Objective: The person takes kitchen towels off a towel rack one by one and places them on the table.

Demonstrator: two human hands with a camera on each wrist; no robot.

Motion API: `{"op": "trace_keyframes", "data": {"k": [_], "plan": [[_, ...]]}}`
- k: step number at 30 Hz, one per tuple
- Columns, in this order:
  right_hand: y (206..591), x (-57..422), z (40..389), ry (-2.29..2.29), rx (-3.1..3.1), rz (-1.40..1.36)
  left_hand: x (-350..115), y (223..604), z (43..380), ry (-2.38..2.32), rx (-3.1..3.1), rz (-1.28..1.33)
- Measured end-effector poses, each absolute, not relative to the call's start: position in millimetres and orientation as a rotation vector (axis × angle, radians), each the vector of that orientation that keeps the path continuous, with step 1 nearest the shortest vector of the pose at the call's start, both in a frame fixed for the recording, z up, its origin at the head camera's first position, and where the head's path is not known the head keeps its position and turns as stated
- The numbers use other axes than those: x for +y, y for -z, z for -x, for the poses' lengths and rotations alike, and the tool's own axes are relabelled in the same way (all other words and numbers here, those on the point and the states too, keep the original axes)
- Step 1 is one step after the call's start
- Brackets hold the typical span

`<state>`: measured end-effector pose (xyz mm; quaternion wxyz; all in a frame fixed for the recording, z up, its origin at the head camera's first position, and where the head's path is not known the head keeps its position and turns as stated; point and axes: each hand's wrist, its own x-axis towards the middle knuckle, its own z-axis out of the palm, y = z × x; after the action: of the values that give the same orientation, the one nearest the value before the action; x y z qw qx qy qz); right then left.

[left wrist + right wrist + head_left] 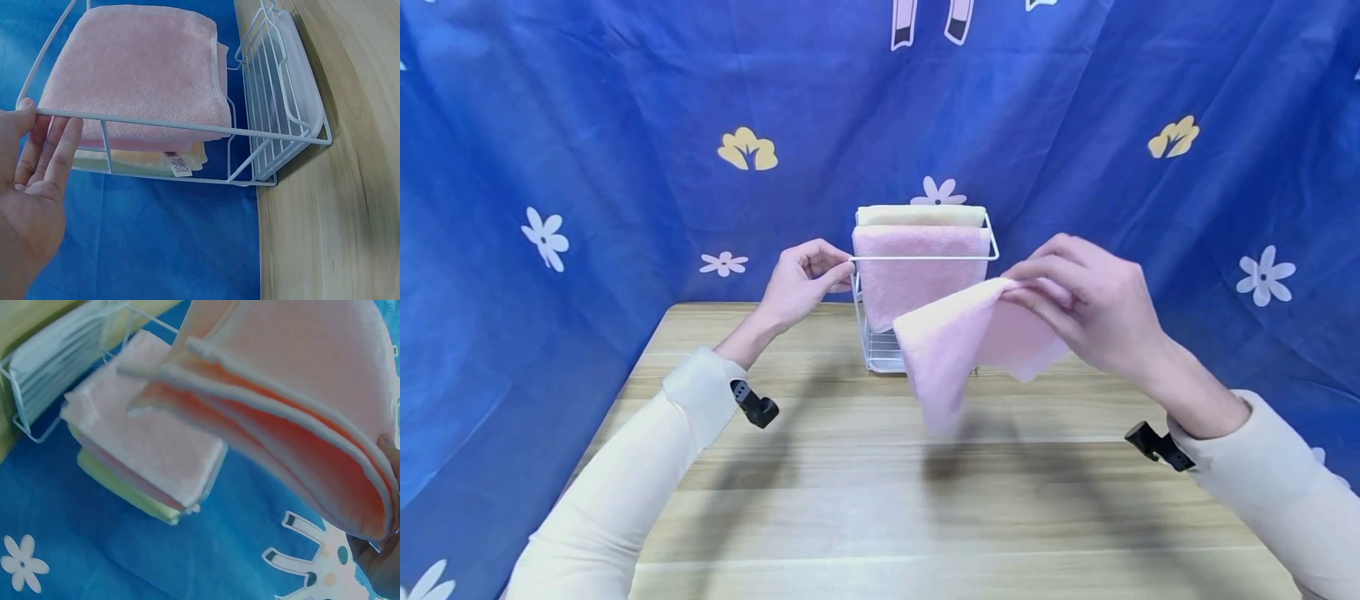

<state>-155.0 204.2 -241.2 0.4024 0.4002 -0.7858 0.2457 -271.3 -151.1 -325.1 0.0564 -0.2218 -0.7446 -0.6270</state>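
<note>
A white wire towel rack (925,259) stands on the table, with a folded pink towel (917,271) draped over one rail and a pale yellow towel (921,217) behind it. My left hand (802,282) pinches the rack's left upper corner, thumb above the bar and fingers below, as the left wrist view shows. In my right hand (1086,304) a second folded pink towel (951,337) is pinched by its upper edge. It hangs loosely in front of the rack, its layers (294,419) spread apart in the right wrist view.
At the rack's foot is a white tray (303,69) under a wire grid. The wooden table (865,517) extends toward me. Close behind the rack hangs a blue cloth (820,100) printed with flowers. A small label (179,164) sticks out from the yellow towel.
</note>
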Motion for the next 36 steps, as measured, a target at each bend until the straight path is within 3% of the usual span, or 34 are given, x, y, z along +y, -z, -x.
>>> {"op": "trace_keyframes", "data": {"k": [24, 36], "plan": [[336, 191, 158, -0.689, -2.122, -1.066, -152, 326, 272, 1.914, -2.262, 0.681], [365, 187, 149, -0.811, -2.211, -1.107, -151, 324, 270, 1.923, -2.261, 0.675]]}}
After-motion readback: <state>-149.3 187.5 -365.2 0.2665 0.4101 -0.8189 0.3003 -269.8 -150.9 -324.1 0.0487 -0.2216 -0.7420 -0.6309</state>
